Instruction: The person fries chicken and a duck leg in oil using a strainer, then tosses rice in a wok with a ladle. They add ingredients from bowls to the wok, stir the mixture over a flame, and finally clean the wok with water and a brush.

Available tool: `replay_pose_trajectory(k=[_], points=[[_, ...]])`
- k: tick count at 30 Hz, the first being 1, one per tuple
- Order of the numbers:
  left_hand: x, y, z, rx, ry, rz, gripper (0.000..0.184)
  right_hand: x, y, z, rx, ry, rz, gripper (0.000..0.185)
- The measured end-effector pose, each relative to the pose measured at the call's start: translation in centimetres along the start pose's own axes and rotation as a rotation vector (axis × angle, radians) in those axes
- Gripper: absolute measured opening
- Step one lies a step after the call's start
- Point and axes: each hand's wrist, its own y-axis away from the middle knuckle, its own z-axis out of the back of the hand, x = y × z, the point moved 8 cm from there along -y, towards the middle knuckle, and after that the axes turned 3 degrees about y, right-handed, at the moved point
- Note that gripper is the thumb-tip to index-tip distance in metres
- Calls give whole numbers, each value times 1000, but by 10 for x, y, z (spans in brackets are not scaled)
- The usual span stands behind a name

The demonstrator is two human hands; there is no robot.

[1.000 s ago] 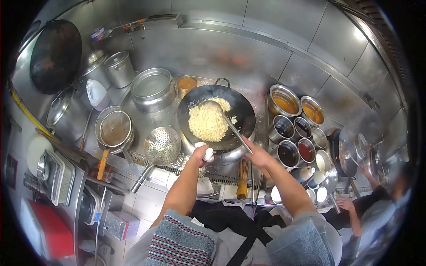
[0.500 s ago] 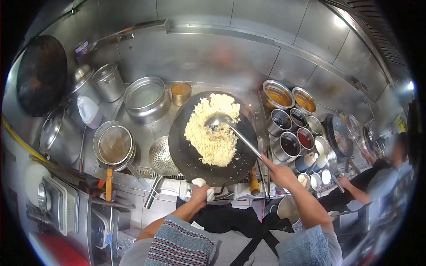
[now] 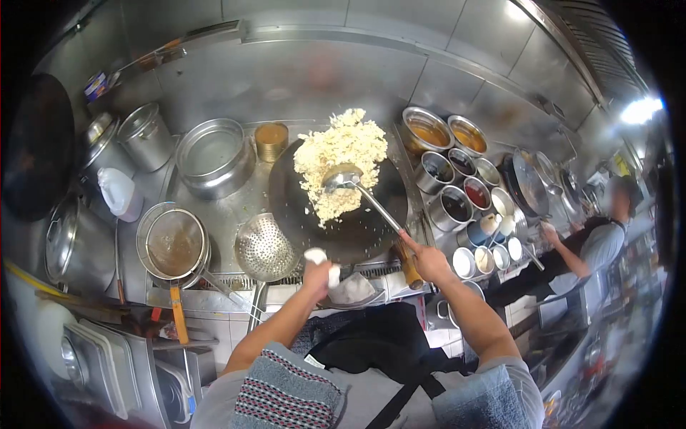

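My left hand is closed round a white cloth at the near edge of a dark wok. Whether the wok's handle lies inside the cloth is hidden by my fingers. A ladle is gripped by its handle in my right hand. Its bowl rests against the near part of a mass of pale yellow fried rice. The rice reaches up past the wok's far rim, and loose grains lie on the dark near side.
Left of the wok are a perforated skimmer, a strainer over a pot, a large metal pot and a tin. Metal containers of sauces stand to the right. Another person works at the far right.
The rice has moved toward the wok's far side and spread upward, baring the near side. The ladle follows closer to the rice's near edge. The camera view has shifted and turned slightly.
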Motion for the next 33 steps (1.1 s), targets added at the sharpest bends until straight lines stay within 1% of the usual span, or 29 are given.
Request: replay_pose_trajectory(k=[1, 2, 3, 4, 5, 6, 7, 8, 10, 11, 12, 14, 15, 16, 18, 19, 20, 22, 23, 24, 26, 27, 28, 29, 30, 31, 32, 33], points=[[-6, -15, -1, -82, -28, 89, 33, 0, 3, 0, 9, -3, -11, 81], [-11, -44, -2, -49, -70, 67, 28, 3, 8, 1, 2, -101, 13, 79], [-21, -59, -9, 1, -60, 111, 23, 3, 14, 1, -6, -196, 37, 78], [-37, -63, -17, -7, -79, 117, 20, -2, 20, -2, -1, -187, 26, 78], [-49, -66, -23, -9, -120, 133, 18, -6, 24, -1, -73, -287, 60, 78], [-56, -69, -25, 38, -171, 112, 19, -11, 29, 0, -148, -390, 95, 79], [-61, -56, -25, 23, -331, 96, 23, -18, 34, -1, -307, -427, 223, 82], [-66, -44, -24, 7, -493, 74, 26, -21, 45, 1, -310, -426, 222, 82], [-35, -52, -2, -2, -833, -293, 42, -32, 62, 5, -315, -511, 83, 85], [-29, -32, 2, -91, -881, -400, 49, -35, 64, -5, -266, -471, -55, 85], [-21, -10, 1, -178, -927, -501, 56, -26, 64, 3, -272, -469, -62, 85], [0, 0, 0, -137, -788, -505, 63, -2, 59, -11, 134, -1208, -246, 83], [14, -12, -3, -106, -749, -601, 50, 17, 56, -13, 260, -1592, -168, 78], [8, -12, -18, -94, -740, -595, 50, 35, 70, 5, 294, -1917, -293, 61], [-9, -4, -55, 161, -536, -370, 41, 46, 72, 10, 662, -2513, -172, 40], [-7, -10, -59, 115, -352, -105, 30, 48, 80, 22, 596, -2534, -147, 23], [-4, -3, -71, 233, -132, 138, 19, 44, 88, 20, 592, -2563, -152, 23], [12, 31, -68, 88, -5, 394, 7, 30, 105, 15, 692, -2582, -196, 20], [15, 49, -73, 100, -5, 424, 5, 17, 114, 12, 583, -2564, -263, 19], [25, 64, -80, 116, -6, 460, 5, 8, 122, 11, 550, -2601, -263, 19], [44, 65, -91, 120, -48, 504, 6, -12, 136, 12, 484, -2527, -279, 22], [48, 66, -101, 181, -57, 499, 5, -21, 145, 14, 434, -2533, -272, 27], [48, 67, -108, 235, -70, 494, 5, -31, 159, 16, 391, -2569, -263, 27], [44, 70, -115, 257, -107, 506, 5, -35, 176, 21, 390, -2561, -150, 32], [37, 73, -122, 269, -157, 466, 4, -35, 192, 27, 383, -2541, -47, 37], [36, 76, -131, 285, -198, 432, 3, -39, 205, 27, 286, -2530, -82, 40], [36, 74, -139, 373, -218, 413, 4, -38, 209, 19, 229, -2560, -104, 40], [38, 72, -142, 375, -289, 389, 1, -39, 205, 11, 127, -2549, -137, 40]])
